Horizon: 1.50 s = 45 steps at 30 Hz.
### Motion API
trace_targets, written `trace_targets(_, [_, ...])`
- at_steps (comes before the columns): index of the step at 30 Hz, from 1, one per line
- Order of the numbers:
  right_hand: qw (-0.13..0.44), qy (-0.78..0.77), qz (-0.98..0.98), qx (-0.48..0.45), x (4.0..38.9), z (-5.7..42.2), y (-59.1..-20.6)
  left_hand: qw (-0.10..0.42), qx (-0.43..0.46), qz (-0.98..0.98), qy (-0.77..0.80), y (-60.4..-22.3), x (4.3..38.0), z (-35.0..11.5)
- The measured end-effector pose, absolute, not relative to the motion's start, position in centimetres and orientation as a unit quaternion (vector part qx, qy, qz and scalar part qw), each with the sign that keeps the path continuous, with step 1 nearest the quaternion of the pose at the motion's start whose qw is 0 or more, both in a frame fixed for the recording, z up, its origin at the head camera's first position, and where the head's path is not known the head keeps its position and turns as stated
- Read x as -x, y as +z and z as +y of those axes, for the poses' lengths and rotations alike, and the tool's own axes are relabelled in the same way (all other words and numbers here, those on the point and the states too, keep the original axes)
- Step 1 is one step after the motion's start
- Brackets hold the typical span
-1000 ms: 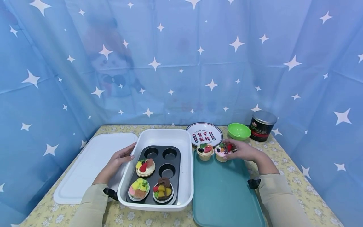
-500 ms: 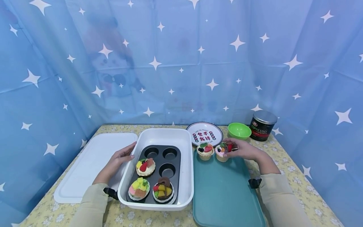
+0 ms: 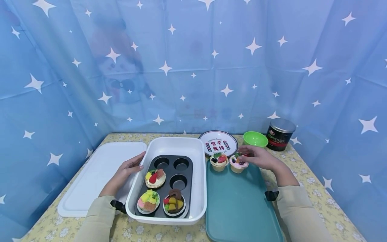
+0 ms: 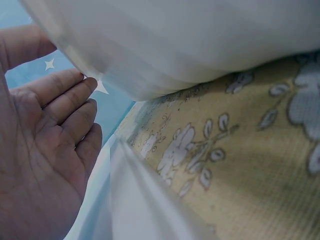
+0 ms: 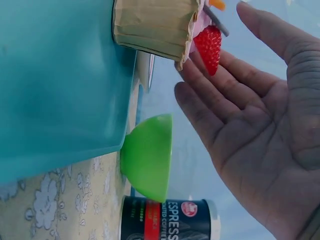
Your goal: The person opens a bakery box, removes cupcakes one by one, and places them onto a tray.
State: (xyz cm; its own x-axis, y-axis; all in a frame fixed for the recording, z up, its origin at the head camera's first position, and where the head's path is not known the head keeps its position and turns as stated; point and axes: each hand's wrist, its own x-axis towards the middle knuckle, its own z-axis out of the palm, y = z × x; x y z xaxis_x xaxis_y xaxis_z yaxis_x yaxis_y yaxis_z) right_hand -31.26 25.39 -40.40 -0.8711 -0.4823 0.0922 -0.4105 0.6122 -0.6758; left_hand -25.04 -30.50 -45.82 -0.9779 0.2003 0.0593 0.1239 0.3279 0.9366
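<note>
My left hand (image 3: 127, 171) rests against the left rim of a deep white box (image 3: 199, 201); its fingers are only gently bent in the left wrist view. Inside the box lies a dark muffin tin (image 3: 188, 168) with three fruit-topped cupcakes, among them a strawberry one (image 3: 155, 178). My right hand (image 3: 260, 157) hovers at a pink-creamed cupcake (image 3: 238, 164), its thumb and fingers spread in the right wrist view. That cupcake stands upright at the far end of a teal tray (image 3: 239, 205), beside a cream-topped cupcake (image 3: 219, 163).
Behind the tray are a white plate (image 3: 223, 137) with red writing, a green bowl (image 3: 255, 139) and a black espresso tin (image 3: 279, 135). A white lid (image 3: 90, 181) lies left of the box on the flowered tablecloth (image 3: 320, 198). A starry blue curtain hangs behind.
My right thumb and fingers have loosened and drawn back a little from the pink cupcake, which stays on the tray. The left hand has not visibly moved.
</note>
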Motion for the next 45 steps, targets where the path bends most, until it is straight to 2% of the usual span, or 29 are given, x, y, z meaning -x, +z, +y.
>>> trace_targets(14, [0.004, -0.387, 0.881, 0.272, 30.2, 23.3, -38.4, 0.03, -0.107, 0.814, 0.57, -45.8, 25.0, -30.4])
trace_targets(28, [-0.002, -0.363, 0.849, 0.384, 28.7, 17.4, -35.3, 0.029, -0.108, 0.813, 0.571, -45.8, 25.0, -30.5])
trace_targets(36, [0.016, -0.336, 0.829, 0.446, 28.4, 12.8, -35.0, 0.026, -0.108, 0.813, 0.571, -45.8, 24.8, -30.4])
trace_targets(45, [0.079, -0.317, 0.817, 0.475, 27.9, 7.8, -35.7, 0.029, -0.102, 0.818, 0.565, -45.8, 24.9, -30.5])
